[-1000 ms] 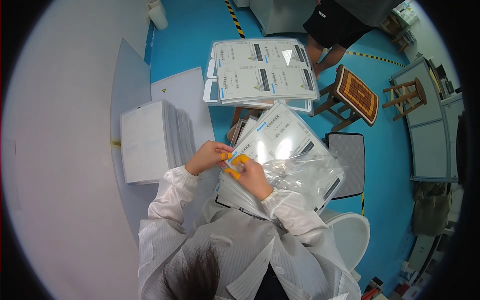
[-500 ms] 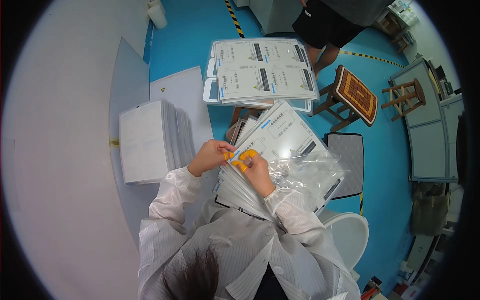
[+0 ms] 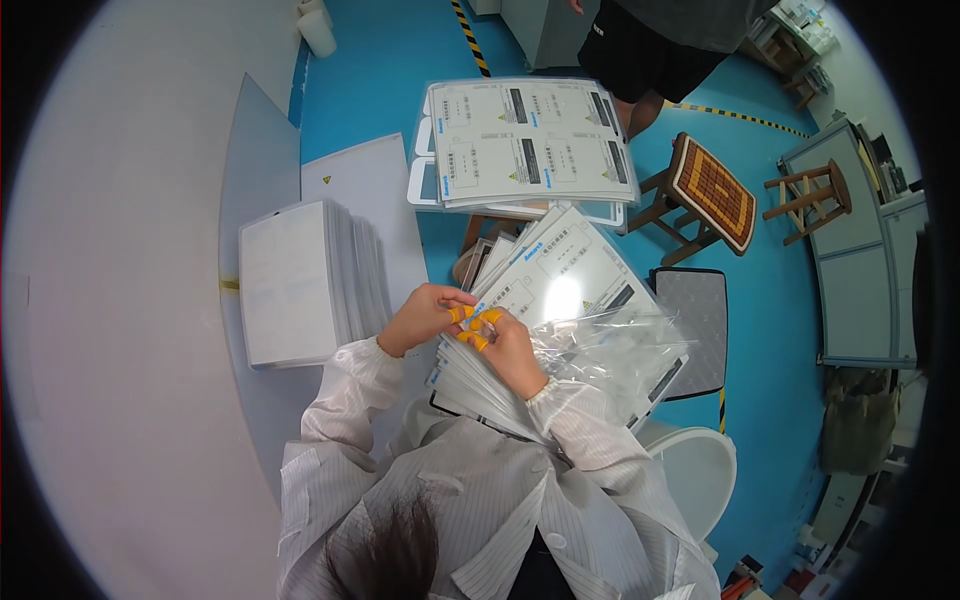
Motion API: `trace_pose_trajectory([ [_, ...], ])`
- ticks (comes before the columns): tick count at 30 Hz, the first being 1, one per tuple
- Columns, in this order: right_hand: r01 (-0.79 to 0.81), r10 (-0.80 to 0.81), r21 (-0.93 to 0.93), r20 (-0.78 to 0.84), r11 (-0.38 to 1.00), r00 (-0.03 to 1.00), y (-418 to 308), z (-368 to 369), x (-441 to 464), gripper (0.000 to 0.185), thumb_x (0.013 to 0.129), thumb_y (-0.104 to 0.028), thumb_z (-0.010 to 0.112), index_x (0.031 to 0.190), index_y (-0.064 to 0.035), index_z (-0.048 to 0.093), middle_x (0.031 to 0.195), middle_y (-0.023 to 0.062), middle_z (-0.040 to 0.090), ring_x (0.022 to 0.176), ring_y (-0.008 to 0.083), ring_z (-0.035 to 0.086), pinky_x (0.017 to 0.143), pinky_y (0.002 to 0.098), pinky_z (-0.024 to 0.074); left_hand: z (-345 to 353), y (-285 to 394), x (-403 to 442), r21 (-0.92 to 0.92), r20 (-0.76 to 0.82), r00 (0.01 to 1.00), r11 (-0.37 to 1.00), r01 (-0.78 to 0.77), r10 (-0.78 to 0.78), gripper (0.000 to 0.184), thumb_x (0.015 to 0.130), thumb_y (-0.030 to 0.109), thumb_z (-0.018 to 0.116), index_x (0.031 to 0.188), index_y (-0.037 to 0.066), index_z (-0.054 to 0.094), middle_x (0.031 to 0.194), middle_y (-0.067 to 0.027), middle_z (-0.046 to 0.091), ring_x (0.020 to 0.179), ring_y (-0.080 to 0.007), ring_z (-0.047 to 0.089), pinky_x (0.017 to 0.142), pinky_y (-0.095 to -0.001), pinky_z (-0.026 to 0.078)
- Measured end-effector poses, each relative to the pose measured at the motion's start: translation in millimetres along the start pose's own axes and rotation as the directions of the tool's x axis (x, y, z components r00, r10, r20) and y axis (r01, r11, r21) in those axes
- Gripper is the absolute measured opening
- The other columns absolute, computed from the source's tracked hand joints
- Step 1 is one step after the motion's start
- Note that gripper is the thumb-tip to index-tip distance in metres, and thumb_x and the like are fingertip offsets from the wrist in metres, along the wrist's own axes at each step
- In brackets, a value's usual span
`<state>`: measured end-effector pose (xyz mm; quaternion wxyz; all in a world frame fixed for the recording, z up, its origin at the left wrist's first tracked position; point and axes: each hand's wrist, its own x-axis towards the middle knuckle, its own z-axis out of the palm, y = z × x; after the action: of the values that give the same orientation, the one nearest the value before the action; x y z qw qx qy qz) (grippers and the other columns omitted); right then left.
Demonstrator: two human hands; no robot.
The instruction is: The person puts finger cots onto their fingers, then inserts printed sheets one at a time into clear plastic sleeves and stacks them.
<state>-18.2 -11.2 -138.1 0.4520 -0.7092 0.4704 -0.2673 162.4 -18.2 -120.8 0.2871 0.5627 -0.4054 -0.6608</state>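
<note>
A fanned stack of printed sheets (image 3: 585,265) with blue lettering lies in front of my body. My left hand (image 3: 425,318), in yellow finger cots, pinches at the left corner of the top sheet. Close against it, my right hand (image 3: 513,358), also in yellow cots, has its fingertips pressed together over the same corner; what they grip, if anything, is too small to see. Crumpled clear plastic film (image 3: 610,350) spreads over the sheets just right of my right hand. Both hands are closed, and they hide the corner itself.
Ahead, a second pile of printed sheets (image 3: 530,140) rests on a stool. To the left a stack of white sheets (image 3: 285,285) stands on a board. A white bin (image 3: 700,475), a beaded-top stool (image 3: 715,190) and a grey cushion (image 3: 692,330) lie rightward. A person (image 3: 650,55) stands beyond.
My right hand has moved slightly left, and its fingertips have closed together against my left hand's fingers. The person beyond has shifted a little. The sheets stay almost where they were.
</note>
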Motion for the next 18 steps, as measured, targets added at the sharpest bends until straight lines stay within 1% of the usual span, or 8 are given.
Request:
trace_pose_trajectory([
  [3, -0.008, 0.008, 0.029, 0.002, 1.000, 1.000, 4, 1, 1, 0.019, 0.072, -0.004, 0.067, 0.087, 0.0034, 0.059, 0.088, 0.0153, 0.059, 0.079, 0.0275, 0.060, 0.067, 0.0321, 0.0472, -4, -2, -6, -0.116, 0.128, 0.983, 0.986, -0.121, 0.136, 0.032, 0.079, -0.001, 0.057, 0.110, -0.005, 0.057, 0.094, -0.0112, 0.063, 0.078, -0.0128, 0.062, 0.070, -0.0224, 0.052],
  [5, -0.053, 0.055, 0.324, 0.004, 0.945, 0.998, 7, -10, 2, 0.014, 0.076, -0.006, 0.064, 0.086, 0.0022, 0.058, 0.089, 0.0106, 0.060, 0.084, 0.0246, 0.060, 0.075, 0.0347, 0.0467, -4, 0, -10, -0.152, 0.102, 0.991, 0.986, -0.071, 0.087, 0.036, 0.079, -0.003, 0.055, 0.114, -0.004, 0.055, 0.098, -0.0126, 0.063, 0.084, -0.0150, 0.063, 0.075, -0.0231, 0.052],
  [6, -0.054, 0.056, 0.324, 0.004, 0.945, 0.998, 11, -18, 2, 0.014, 0.076, -0.006, 0.064, 0.086, 0.0022, 0.058, 0.089, 0.0106, 0.060, 0.084, 0.0246, 0.060, 0.075, 0.0347, 0.0467, -6, -4, -9, -0.152, 0.103, 0.991, 0.986, -0.070, 0.086, 0.036, 0.079, -0.003, 0.055, 0.114, -0.004, 0.055, 0.098, -0.0126, 0.063, 0.084, -0.0150, 0.063, 0.075, -0.0231, 0.052],
  [8, 0.183, -0.094, 0.560, -0.184, 0.808, 0.978, 20, -36, 4, 0.014, 0.083, -0.011, 0.059, 0.092, -0.0022, 0.053, 0.087, 0.0074, 0.060, 0.088, 0.0224, 0.058, 0.082, 0.0365, 0.0446, -11, -18, 0, -0.145, 0.077, 0.996, 0.988, 0.060, -0.049, 0.036, 0.079, -0.006, 0.053, 0.115, -0.004, 0.055, 0.102, -0.0141, 0.062, 0.085, -0.0161, 0.063, 0.078, -0.0236, 0.052],
  [9, 0.184, -0.096, 0.558, -0.182, 0.809, 0.979, 21, -43, 6, 0.014, 0.083, -0.011, 0.059, 0.092, -0.0022, 0.053, 0.087, 0.0074, 0.060, 0.088, 0.0224, 0.058, 0.082, 0.0365, 0.0446, -12, -24, 4, -0.147, 0.076, 0.996, 0.987, 0.057, -0.046, 0.036, 0.079, -0.006, 0.053, 0.115, -0.004, 0.055, 0.102, -0.0141, 0.062, 0.085, -0.0161, 0.063, 0.078, -0.0236, 0.052],
  [11, 0.150, 0.195, 0.867, -0.270, 0.476, 0.943, 22, -58, 6, 0.013, 0.090, -0.019, 0.049, 0.099, -0.0093, 0.046, 0.080, 0.0051, 0.053, 0.077, 0.0190, 0.055, 0.087, 0.0369, 0.0417, -14, -34, 10, -0.167, 0.088, 0.992, 0.981, 0.103, -0.089, 0.036, 0.079, -0.004, 0.055, 0.115, -0.003, 0.055, 0.103, -0.0126, 0.062, 0.086, -0.0162, 0.063, 0.077, -0.0247, 0.052],
  [14, 0.167, 0.139, 0.922, -0.227, 0.349, 0.964, 39, -68, 0, 0.015, 0.092, -0.019, 0.046, 0.103, -0.0097, 0.041, 0.072, 0.0040, 0.048, 0.060, 0.0146, 0.049, 0.083, 0.0348, 0.0441, -22, -25, 10, -0.176, 0.195, 0.980, 0.981, 0.084, -0.049, 0.035, 0.080, 0.002, 0.057, 0.115, -0.003, 0.055, 0.103, -0.0104, 0.063, 0.089, -0.0165, 0.062, 0.079, -0.0250, 0.051],
  [18, 0.164, 0.134, 0.893, -0.240, 0.420, 0.962, 40, -62, -1, 0.014, 0.092, -0.020, 0.046, 0.101, -0.0094, 0.042, 0.069, 0.0031, 0.045, 0.050, 0.0115, 0.042, 0.074, 0.0317, 0.0470, -34, -5, 11, -0.142, 0.363, 0.927, 0.989, -0.046, 0.095, 0.037, 0.083, 0.008, 0.057, 0.119, -0.001, 0.053, 0.104, -0.0073, 0.062, 0.093, -0.0131, 0.059, 0.080, -0.0232, 0.048],
])
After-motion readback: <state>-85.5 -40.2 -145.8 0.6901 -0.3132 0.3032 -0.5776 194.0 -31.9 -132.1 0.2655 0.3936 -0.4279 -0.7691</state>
